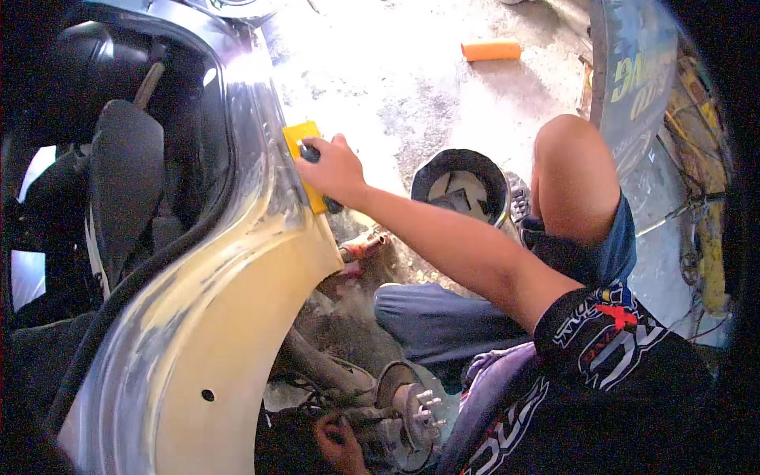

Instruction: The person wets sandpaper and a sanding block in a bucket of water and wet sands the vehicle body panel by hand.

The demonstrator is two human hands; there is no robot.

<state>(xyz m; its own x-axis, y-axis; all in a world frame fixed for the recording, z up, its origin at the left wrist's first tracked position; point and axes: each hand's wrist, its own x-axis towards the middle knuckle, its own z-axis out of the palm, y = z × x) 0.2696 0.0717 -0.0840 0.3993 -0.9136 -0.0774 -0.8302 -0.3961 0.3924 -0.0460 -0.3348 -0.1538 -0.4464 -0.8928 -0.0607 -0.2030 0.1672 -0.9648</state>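
My right hand is wrapped over the dark handle of a yellow sanding block. The block lies lengthwise along the edge of a car body panel, beside the door opening. Cream filler with grey and bare patches covers this panel, and a small dark hole shows low on it. Down at the bottom, my left hand is in shadow with its fingers curled, close to the wheel hub. What those fingers hold, if anything, is hidden.
A black bucket with a dark flat piece inside stands on the floor near my legs. An orange block lies farther off. Lettered sheet metal borders the right. Wheel studs and suspension parts fill the arch; a seat shows inside the car.
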